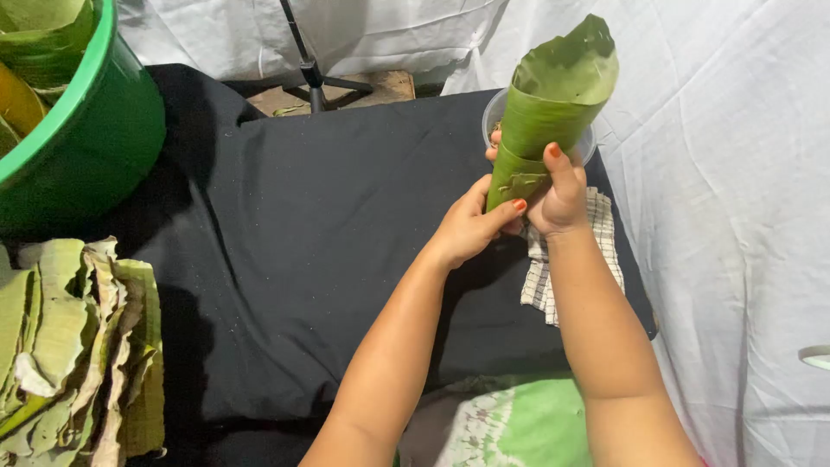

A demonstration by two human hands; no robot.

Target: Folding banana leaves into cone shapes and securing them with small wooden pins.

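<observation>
Head view, looking down. Nearest the camera: a green-and-white patterned cloth (pixel 510 424) at the bottom edge, between the two forearms. At near left, a stack of torn banana leaf strips (pixel 73 346) lies on the worktop (pixel 303 242), which is covered in black fabric.

Mid-distance, right of centre: both hands meet around the lower end of a banana leaf cone (pixel 549 104). Left hand (pixel 467 229) grips the narrow base from the left, thumb pressed flat across the leaf and its tip at the cone's lower edge; its other fingers curl behind and are hidden. Right hand (pixel 562 195) holds the cone from the right, thumb upright against the leaf, remaining fingers wrapped behind and mostly hidden. Cone is held above the worktop, narrow end down, wide open mouth tilted up and away to the right.

Under the right hand: a checked cloth (pixel 540 285) lying on the black fabric near the worktop's right edge. Directly behind the cone: a clear plastic container (pixel 494 117), mostly covered by it; contents cannot be made out.

Far left: a green tub (pixel 95 138) with leaves inside. Far centre: a black stand leg (pixel 307 65). Behind and to the right: white sheeting (pixel 726 173).
</observation>
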